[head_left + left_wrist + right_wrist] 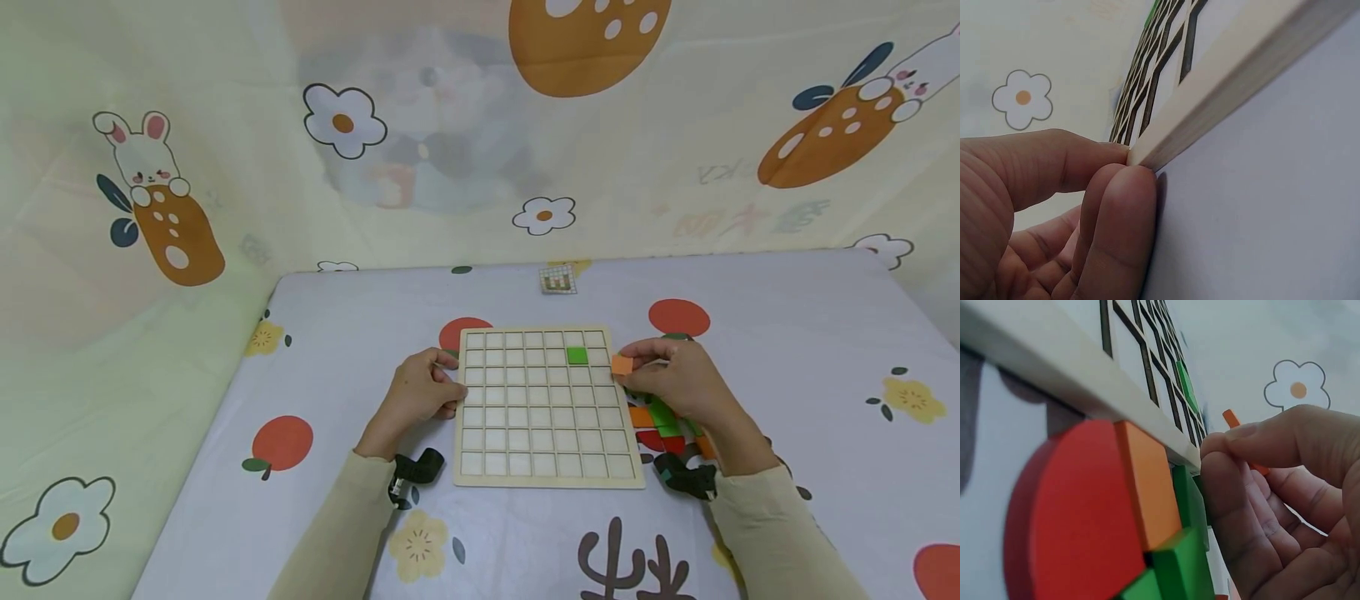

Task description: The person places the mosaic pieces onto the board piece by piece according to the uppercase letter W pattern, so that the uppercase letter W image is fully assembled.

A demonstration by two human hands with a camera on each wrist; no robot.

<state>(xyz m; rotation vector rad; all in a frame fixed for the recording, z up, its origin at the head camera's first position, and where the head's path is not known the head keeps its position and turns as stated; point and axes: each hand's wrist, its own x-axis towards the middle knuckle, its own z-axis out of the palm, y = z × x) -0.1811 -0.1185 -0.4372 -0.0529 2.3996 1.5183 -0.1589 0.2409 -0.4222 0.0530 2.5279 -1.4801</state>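
A pale wooden grid board [549, 482] lies flat on the table, its squares framed by thin strips. One green square tile [577, 356] sits in a cell near its upper right. At the board's left edge, the thumb and fingertips of my left hand [420, 387] hold the rim; the left wrist view shows them close together right at the wood. My right hand [675, 375] pinches a small orange square tile [622, 365] between thumb and fingers, at the board's upper right edge. The right wrist view shows the orange tile [1230, 419] partly hidden by the fingers.
Loose pieces lie beside the board's right edge, under my right hand: a rounded red piece [1085, 512], an orange piece [1147, 484] and several green ones [1185, 562]. A small patterned card [558, 280] lies near the table's back edge, before the printed cloth wall [442, 233].
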